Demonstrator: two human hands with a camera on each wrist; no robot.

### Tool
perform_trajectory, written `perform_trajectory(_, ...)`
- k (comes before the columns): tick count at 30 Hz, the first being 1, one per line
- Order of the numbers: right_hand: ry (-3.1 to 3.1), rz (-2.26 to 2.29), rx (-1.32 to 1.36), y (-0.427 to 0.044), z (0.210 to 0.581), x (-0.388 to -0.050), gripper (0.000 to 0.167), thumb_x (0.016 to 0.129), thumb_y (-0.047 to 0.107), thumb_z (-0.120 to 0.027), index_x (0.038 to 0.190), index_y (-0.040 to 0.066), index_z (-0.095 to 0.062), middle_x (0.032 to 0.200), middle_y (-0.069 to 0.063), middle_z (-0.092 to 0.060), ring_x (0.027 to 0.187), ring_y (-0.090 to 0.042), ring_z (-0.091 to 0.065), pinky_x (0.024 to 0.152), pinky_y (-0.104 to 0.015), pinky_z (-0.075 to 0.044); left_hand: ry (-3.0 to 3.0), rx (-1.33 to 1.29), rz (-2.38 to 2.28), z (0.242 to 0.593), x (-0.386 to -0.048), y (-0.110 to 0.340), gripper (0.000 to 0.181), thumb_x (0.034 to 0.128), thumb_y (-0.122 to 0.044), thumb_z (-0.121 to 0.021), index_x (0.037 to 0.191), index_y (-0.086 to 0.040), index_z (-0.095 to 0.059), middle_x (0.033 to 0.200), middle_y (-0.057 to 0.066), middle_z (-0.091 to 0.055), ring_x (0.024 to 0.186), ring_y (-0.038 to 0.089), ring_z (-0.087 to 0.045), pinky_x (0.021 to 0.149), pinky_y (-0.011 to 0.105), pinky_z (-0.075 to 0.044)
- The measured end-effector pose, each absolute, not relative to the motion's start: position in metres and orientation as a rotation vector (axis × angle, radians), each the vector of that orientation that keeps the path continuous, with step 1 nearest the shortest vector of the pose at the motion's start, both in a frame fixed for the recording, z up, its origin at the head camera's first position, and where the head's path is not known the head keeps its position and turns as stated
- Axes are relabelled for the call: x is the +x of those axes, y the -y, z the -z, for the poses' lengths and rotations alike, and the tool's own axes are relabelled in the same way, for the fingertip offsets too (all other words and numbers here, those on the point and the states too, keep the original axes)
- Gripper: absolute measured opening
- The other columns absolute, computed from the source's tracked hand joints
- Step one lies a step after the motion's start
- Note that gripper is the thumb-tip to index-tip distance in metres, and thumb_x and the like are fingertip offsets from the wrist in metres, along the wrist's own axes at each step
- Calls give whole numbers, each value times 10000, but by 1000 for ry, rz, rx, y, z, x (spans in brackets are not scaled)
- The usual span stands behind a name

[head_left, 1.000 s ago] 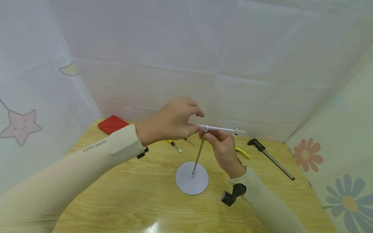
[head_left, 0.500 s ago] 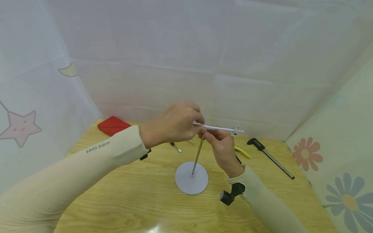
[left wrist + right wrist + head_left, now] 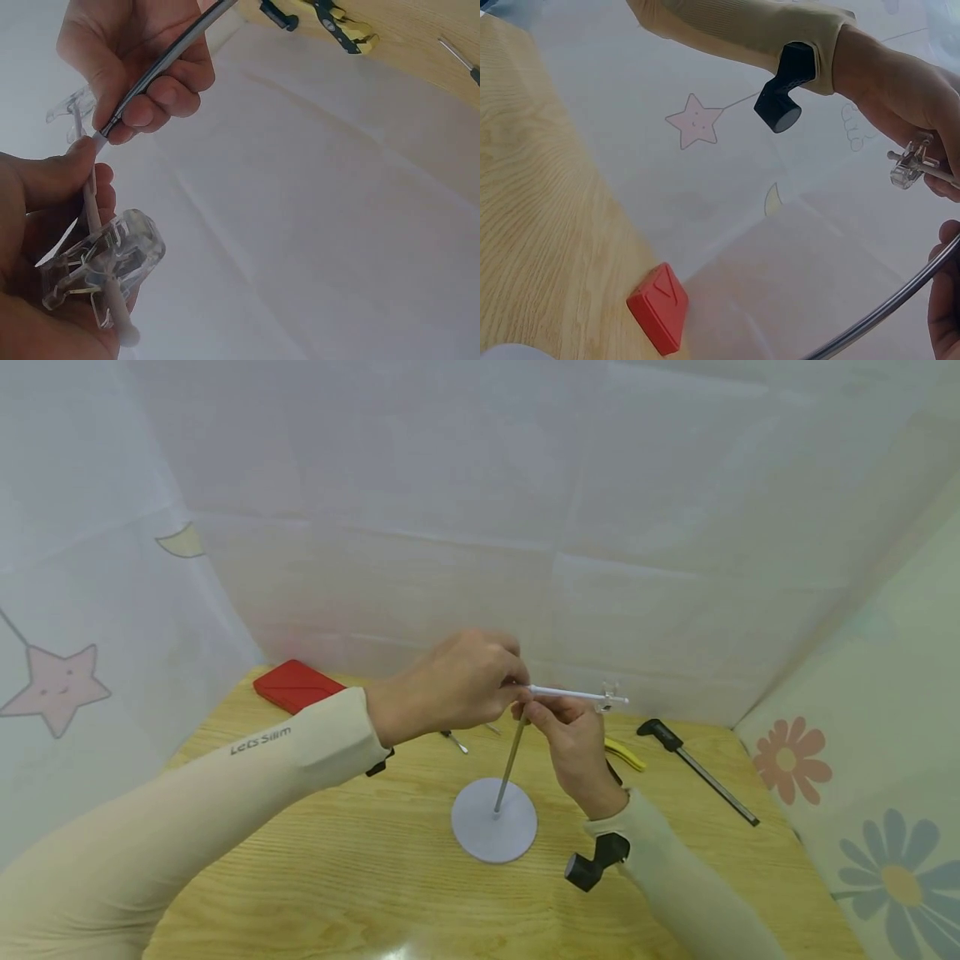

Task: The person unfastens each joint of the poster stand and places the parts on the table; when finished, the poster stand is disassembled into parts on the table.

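A metal pole [image 3: 511, 760] rises from a round white base [image 3: 480, 839] on the table. Across its top lies a white bar [image 3: 566, 692], with a clear plastic clip [image 3: 608, 697] near its right end; the left wrist view shows another clear clip [image 3: 135, 247] near the other end. My left hand [image 3: 457, 681] pinches the bar at the joint with the pole, thumb on the white part. My right hand [image 3: 577, 747] grips the pole just under that joint, fingers curled round the metal. In the right wrist view, a clip [image 3: 909, 166] sticks out beside the left hand.
Behind my left forearm lies a red case [image 3: 296, 685]. A screwdriver [image 3: 456, 742] is left of the pole, yellow-handled pliers [image 3: 626, 753] are partly behind my right hand, and a black caliper [image 3: 701, 768] lies at the right. White cloth [image 3: 450, 568] hangs behind the table.
My left hand has moved slightly right and down, and its raised fingers have closed onto the bar near the joint. My right hand holds the pole almost unmoved.
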State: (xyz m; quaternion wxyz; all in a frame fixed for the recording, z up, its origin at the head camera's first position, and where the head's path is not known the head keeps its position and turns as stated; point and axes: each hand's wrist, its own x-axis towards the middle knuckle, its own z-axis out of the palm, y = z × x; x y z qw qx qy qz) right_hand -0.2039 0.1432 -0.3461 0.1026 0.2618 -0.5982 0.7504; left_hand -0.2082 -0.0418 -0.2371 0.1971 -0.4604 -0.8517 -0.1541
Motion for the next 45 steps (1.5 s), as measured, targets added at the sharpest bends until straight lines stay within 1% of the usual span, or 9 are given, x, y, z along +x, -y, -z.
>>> perform_trajectory(5,1733,-2200,770,-142,347,-204,164,963,37,-658,982,161,-762,937,69,-777,859,-70,-738,838,-222,-589,2405,-1297,420,234,-207,41,104,903,-111,-734,841,-142,-811,775,-49,-665,681,65,-600,610,194,-490)
perform_trajectory(9,1723,-2195,764,-142,348,-204,173,964,24,-650,977,159,-758,926,66,-776,855,-68,-738,831,-219,-590,2396,-1329,409,233,-207,41,124,917,-95,-715,854,-143,-811,791,-51,-670,698,60,-612,629,192,-499)
perform_trajectory(15,1781,-2169,735,-143,348,-204,102,966,107,-674,938,170,-749,905,80,-753,869,-59,-727,829,-220,-581,2383,-1343,424,233,-209,40,128,913,-64,-716,873,-127,-820,754,-33,-647,684,65,-595,615,188,-493)
perform_trajectory(20,1757,-2137,735,-143,349,-204,75,959,99,-683,941,155,-730,879,62,-769,846,-69,-735,791,-222,-588,2396,-1325,412,232,-207,39,149,914,-74,-696,841,-126,-815,733,-38,-639,666,65,-575,605,194,-483)
perform_trajectory(26,1749,-2134,759,-144,349,-203,78,960,103,-683,946,152,-742,883,66,-767,851,-66,-733,803,-219,-586,2397,-1340,411,231,-206,38,146,924,-64,-696,856,-118,-813,752,-32,-647,688,70,-602,622,197,-498)
perform_trajectory(31,1745,-2112,755,-144,349,-204,139,963,39,-657,942,156,-730,869,70,-765,836,-60,-731,772,-204,-577,2399,-1340,416,230,-206,37,166,924,-63,-683,828,-115,-808,725,-31,-642,664,77,-589,609,206,-492)
perform_trajectory(36,1743,-2123,746,-144,349,-204,172,962,14,-647,938,158,-738,867,75,-766,837,-55,-731,790,-208,-582,2379,-1354,435,230,-207,36,185,904,-5,-672,836,-105,-812,730,-25,-655,681,83,-621,621,201,-511)
perform_trajectory(42,1731,-2129,744,-145,349,-203,172,962,5,-643,942,150,-731,871,67,-764,832,-59,-732,775,-207,-584,2379,-1349,446,231,-206,35,190,902,-20,-670,795,-107,-800,697,-30,-631,634,72,-578,584,193,-478)
perform_trajectory(45,1725,-2124,750,-145,350,-203,180,963,0,-640,945,151,-735,874,68,-765,833,-58,-732,781,-206,-585,2370,-1361,449,231,-206,36,179,913,-29,-675,814,-106,-803,709,-28,-633,635,67,-581,583,188,-477)
